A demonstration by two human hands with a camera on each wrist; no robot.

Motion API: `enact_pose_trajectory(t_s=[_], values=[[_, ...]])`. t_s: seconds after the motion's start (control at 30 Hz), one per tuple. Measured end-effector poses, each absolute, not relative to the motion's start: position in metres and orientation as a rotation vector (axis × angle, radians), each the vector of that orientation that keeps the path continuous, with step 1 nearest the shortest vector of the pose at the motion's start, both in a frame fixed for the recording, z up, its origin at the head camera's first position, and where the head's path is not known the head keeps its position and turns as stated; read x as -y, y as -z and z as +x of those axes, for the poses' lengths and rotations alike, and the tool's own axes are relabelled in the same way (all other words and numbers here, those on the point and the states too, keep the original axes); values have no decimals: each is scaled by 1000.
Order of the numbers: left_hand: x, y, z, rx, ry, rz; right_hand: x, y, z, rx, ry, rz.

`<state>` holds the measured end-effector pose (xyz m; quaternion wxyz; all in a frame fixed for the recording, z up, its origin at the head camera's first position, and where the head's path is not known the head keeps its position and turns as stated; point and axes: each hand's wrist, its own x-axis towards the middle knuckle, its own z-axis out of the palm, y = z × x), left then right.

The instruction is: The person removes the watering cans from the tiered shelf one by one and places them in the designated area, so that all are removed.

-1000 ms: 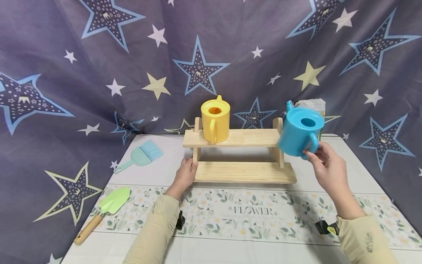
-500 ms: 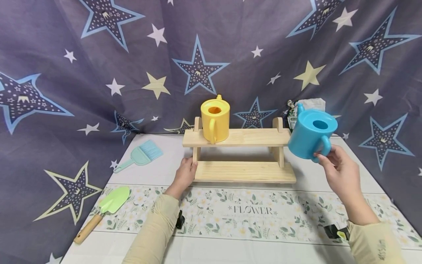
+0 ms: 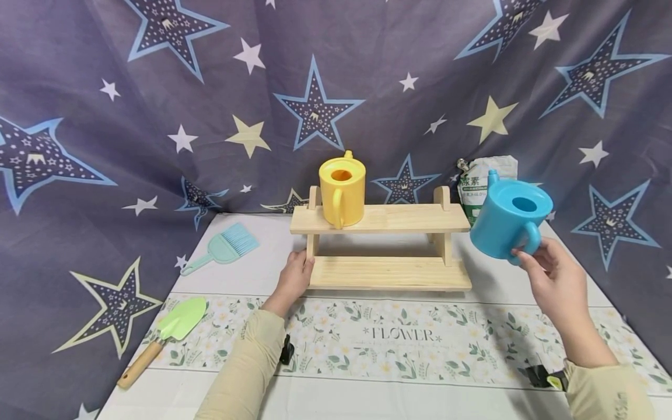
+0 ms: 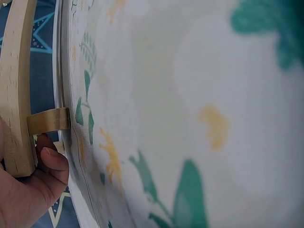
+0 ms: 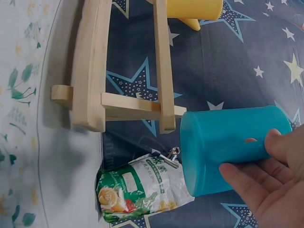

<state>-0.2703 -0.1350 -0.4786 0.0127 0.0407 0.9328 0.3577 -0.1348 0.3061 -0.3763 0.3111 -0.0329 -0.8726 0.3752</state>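
Observation:
My right hand [image 3: 559, 280] holds a blue watering can [image 3: 506, 219] by its handle, in the air just right of a two-tier wooden shelf [image 3: 391, 273]. In the right wrist view the can [image 5: 223, 137] lies sideways across the picture, its base towards the shelf. My left hand [image 3: 294, 277] grips the left end of the shelf's lower board; in the left wrist view its fingers [image 4: 56, 159] curl under the wood. On the left part of the upper board stands a yellow watering can [image 3: 343, 195], upright, handle facing me.
Behind the blue can a white and green printed bag [image 3: 475, 181] stands against the star-patterned curtain [image 3: 399, 105]. A mint brush [image 3: 223, 248] and a green trowel with a wooden handle [image 3: 181, 319] lie at the left of the table, on a flower-printed cloth [image 3: 399, 356].
The right hand has carried the blue watering can to the right and slightly down, away from the upper board, uncovering the bag behind. My left hand stays on the shelf.

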Motion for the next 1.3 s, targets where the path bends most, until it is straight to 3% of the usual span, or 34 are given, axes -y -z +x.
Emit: enact_pose_trajectory(t_s=[1.3], values=[[135,478,-269,-2901,-1113,118,-331,439,-117,2427,-1078,-153]])
